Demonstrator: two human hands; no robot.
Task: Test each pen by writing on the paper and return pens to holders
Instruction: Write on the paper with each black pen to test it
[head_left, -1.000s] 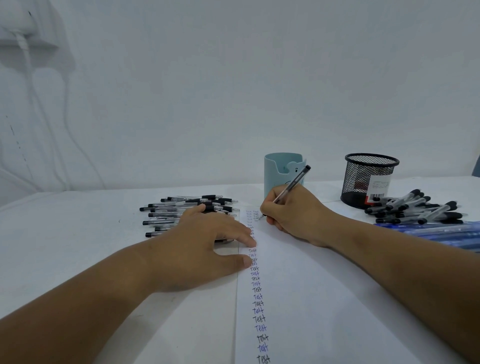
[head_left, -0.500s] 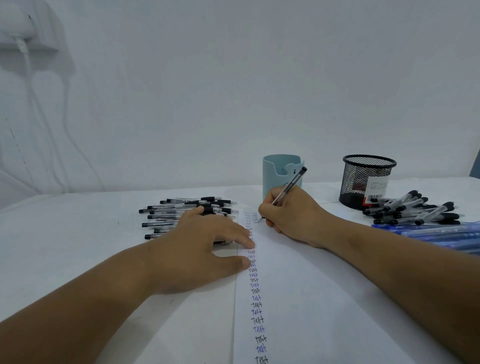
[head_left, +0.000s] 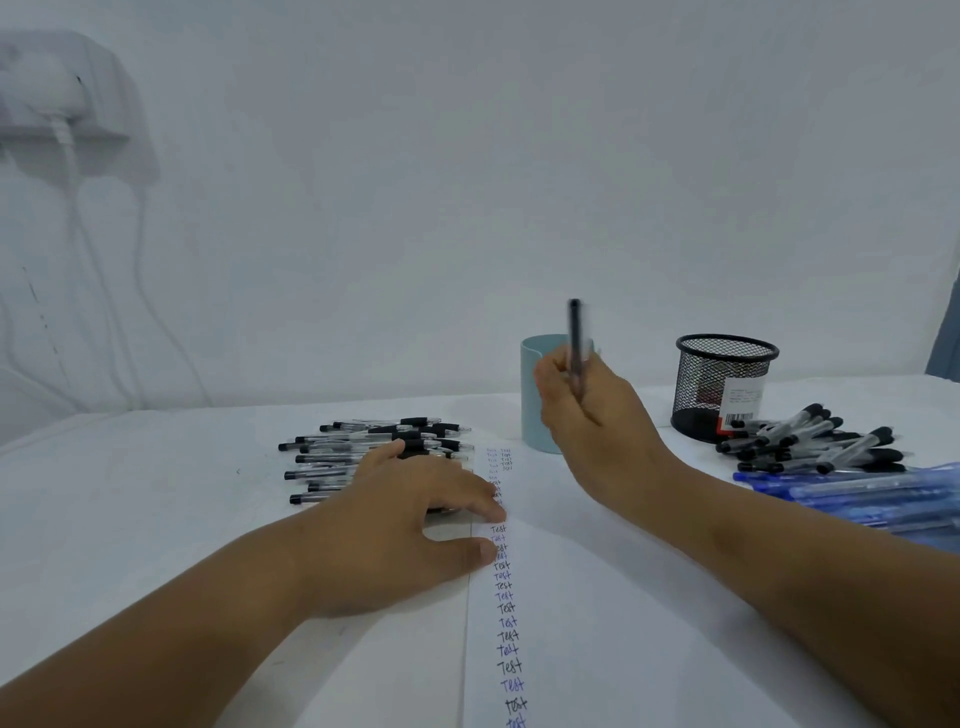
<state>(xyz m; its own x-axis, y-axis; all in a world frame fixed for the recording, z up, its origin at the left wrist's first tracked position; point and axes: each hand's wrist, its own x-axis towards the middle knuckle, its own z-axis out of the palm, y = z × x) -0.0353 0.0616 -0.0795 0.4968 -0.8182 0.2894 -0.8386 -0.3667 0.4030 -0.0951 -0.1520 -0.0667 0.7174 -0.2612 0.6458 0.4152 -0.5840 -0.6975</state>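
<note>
My right hand (head_left: 597, 415) grips a black pen (head_left: 574, 338), lifted off the paper and held nearly upright in front of the light blue holder (head_left: 532, 400). My left hand (head_left: 410, 514) rests flat on the table with its fingertips pressing the left edge of the white paper (head_left: 597, 623). A column of "Test" words (head_left: 506, 597) in black and blue runs down the paper's left side. A pile of black pens (head_left: 358, 452) lies beyond my left hand. An empty-looking black mesh holder (head_left: 724, 384) stands at the right.
Another heap of black pens (head_left: 810, 439) lies in front of the mesh holder, with blue pens (head_left: 872, 493) below it at the right edge. A wall socket with a white cable (head_left: 62, 135) sits at the upper left. The white wall closes the table's far side.
My right hand has lifted the pen off the paper and swung it upright, moving up toward the blue holder. My left hand has stayed on the paper's edge.
</note>
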